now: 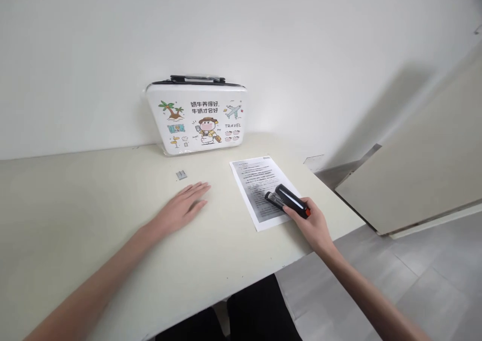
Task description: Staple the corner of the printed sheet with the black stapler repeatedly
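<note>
My right hand [314,225] is closed around the back end of a black stapler [291,200] with a bit of red at its rear. The stapler is over the lower right part of a printed sheet of paper [246,190], its front end pointing left. My left hand [187,205] lies flat on the table [158,275] with fingers stretched, holding nothing. Just beyond its fingertips sits a small grey metal block [181,174] that looks like staples.
A white carrying case [201,117] with cartoon prints and a black handle stands against the wall [301,54] at the back. The table's right edge slants toward a pale panel [422,155] standing on the grey floor [425,275].
</note>
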Demonstrator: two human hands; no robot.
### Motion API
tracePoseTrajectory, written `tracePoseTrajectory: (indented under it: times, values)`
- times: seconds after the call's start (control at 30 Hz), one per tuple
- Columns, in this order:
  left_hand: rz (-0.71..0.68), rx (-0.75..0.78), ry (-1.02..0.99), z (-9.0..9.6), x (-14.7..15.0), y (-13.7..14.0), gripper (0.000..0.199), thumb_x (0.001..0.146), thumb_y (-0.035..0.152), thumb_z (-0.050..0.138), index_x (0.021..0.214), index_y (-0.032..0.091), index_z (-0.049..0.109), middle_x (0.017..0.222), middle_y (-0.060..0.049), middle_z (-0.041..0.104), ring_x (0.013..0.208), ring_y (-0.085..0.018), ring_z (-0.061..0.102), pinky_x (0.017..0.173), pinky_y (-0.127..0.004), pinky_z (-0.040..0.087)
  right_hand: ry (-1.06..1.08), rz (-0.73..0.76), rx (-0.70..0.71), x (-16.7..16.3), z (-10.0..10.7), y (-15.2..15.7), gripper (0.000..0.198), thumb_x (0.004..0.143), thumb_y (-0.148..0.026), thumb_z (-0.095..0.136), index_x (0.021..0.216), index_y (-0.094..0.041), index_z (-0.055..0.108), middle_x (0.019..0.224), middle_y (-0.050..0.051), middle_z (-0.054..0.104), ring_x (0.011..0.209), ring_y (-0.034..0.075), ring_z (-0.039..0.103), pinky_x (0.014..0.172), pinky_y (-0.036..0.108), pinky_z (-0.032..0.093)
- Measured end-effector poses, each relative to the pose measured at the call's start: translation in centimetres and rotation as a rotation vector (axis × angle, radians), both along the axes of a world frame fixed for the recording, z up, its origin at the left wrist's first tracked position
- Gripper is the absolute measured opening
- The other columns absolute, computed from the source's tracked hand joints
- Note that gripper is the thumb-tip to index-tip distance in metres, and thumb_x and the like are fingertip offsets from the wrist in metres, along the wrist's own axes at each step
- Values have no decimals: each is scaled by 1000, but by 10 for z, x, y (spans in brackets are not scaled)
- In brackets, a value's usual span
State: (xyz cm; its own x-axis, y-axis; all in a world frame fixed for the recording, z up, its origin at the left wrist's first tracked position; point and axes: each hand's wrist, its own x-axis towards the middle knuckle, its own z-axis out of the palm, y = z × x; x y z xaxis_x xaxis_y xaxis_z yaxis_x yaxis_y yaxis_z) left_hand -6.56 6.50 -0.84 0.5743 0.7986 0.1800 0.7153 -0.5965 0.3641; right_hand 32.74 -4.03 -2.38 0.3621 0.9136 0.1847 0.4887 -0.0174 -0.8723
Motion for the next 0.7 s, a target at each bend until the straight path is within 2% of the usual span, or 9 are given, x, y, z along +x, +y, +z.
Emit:
tracePoseTrajectory:
  times: [0.13, 0.23, 0.33, 0.47, 0.6, 0.7]
  values:
    - [87, -40, 27, 1, -58, -32, 62, 107, 61, 41, 161, 30, 49, 165, -2, 47, 156, -27, 41, 132, -51, 24, -4, -58, 29, -8, 2, 8, 43, 83, -62, 78, 94, -22, 64, 81, 3, 69, 71, 21, 58, 59, 30, 44]
    - [182, -61, 1, -1, -80, -50, 62, 104, 63, 47, 160, 35, 50, 163, 0, 50, 154, -30, 43, 129, -52, 31, 24, 31, 42, -28, 9, 17, 44, 83, -61, 78, 97, -22, 65, 87, 4, 71, 75, 22, 61, 63, 31, 47]
    - [267, -98, -66, 1, -86, -59, 57, 104, 63, 48, 155, 38, 56, 159, 2, 56, 150, -32, 49, 124, -51, 40, 50, 194, 48, -58, 15, 34, 43, 83, -60, 78, 100, -22, 66, 92, 5, 72, 83, 24, 64, 71, 34, 50]
    - [322, -135, -196, 5, -83, -61, 50, 104, 63, 47, 140, 36, 69, 150, 1, 66, 139, -31, 61, 115, -46, 50, 28, 395, 25, -106, 18, 62, 38, 82, -55, 79, 100, -22, 69, 93, 5, 74, 89, 26, 66, 81, 38, 51]
    - [379, -134, -282, 5, -82, -63, 46, 103, 60, 49, 133, 34, 72, 142, -1, 71, 127, -31, 68, 96, -40, 59, 17, 590, -28, -145, 13, 86, 35, 81, -51, 80, 101, -24, 71, 93, 2, 75, 89, 24, 68, 84, 38, 52]
    - [405, -129, -321, 5, -80, -65, 44, 103, 58, 49, 129, 31, 73, 137, -3, 73, 122, -31, 70, 79, -35, 60, 37, 712, -50, -163, 7, 99, 36, 80, -50, 81, 103, -24, 70, 95, 1, 76, 89, 23, 69, 84, 37, 53]
